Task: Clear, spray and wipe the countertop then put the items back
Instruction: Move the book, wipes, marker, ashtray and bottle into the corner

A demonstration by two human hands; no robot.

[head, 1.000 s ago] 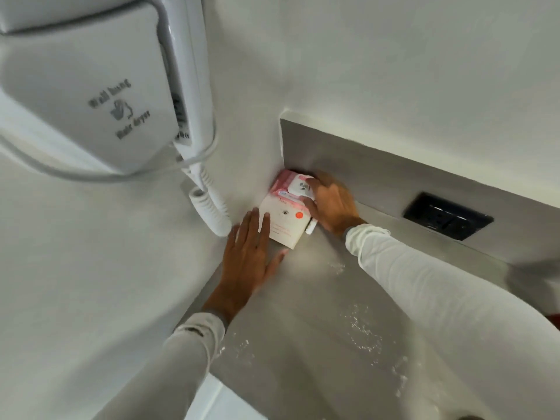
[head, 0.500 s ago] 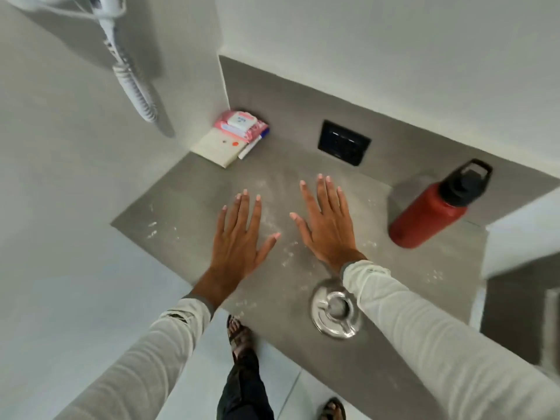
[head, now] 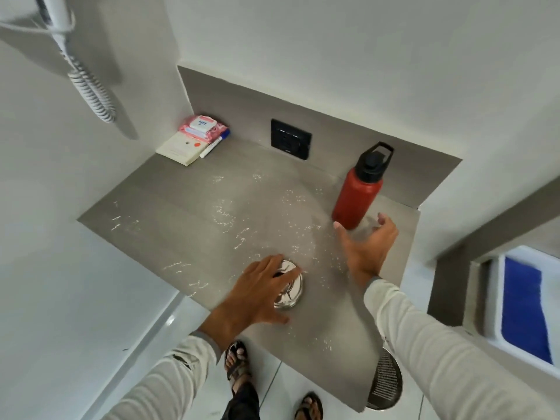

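Your left hand [head: 263,291] lies spread over the steel dish [head: 289,291] on the countertop [head: 169,213], fingers splayed, gripping nothing. Your right hand [head: 368,247] is open and cupped just beside the bottle [head: 357,197] — not touching it. Wipes [head: 203,128], booklet [head: 181,146] and pen [head: 214,144] sit well left of the bottle, in the corner.

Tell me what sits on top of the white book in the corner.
A pink wipes pack lies on the far part of the white book, hiding that end of the cover. A marker lies beside it.
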